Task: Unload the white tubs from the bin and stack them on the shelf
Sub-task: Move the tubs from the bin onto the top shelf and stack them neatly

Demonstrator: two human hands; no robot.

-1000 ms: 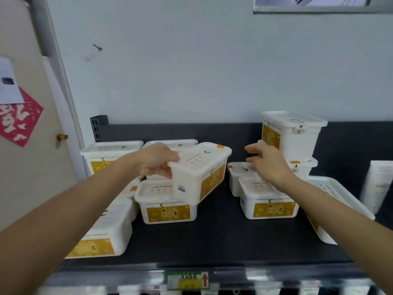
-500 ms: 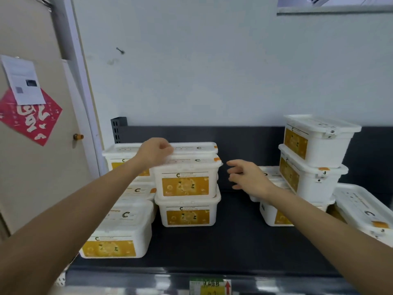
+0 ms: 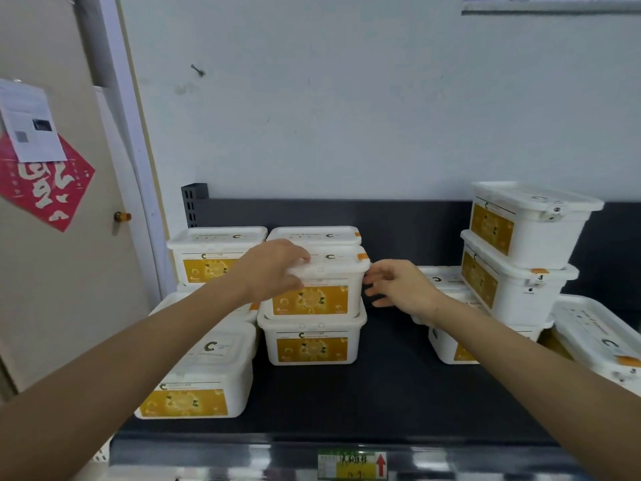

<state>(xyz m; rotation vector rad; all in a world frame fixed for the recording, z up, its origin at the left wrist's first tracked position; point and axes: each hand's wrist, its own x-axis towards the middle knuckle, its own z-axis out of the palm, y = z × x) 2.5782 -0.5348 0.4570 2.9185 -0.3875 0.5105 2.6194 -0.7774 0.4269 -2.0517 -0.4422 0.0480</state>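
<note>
On the dark shelf (image 3: 392,387), the left hand (image 3: 270,269) grips the top tub (image 3: 326,289). The right hand (image 3: 399,286) hovers beside it, fingers apparently loose.

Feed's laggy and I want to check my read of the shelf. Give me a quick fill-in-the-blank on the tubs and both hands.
1. The left hand holds the top tub, which sits on the lower tub, so this stack is ____ tubs high.
2. The right hand, holding nothing, is on the top tub's ____ side.
3. The red arrow on the shelf-edge tag points ____.

Missing words: two; right; up.
</note>
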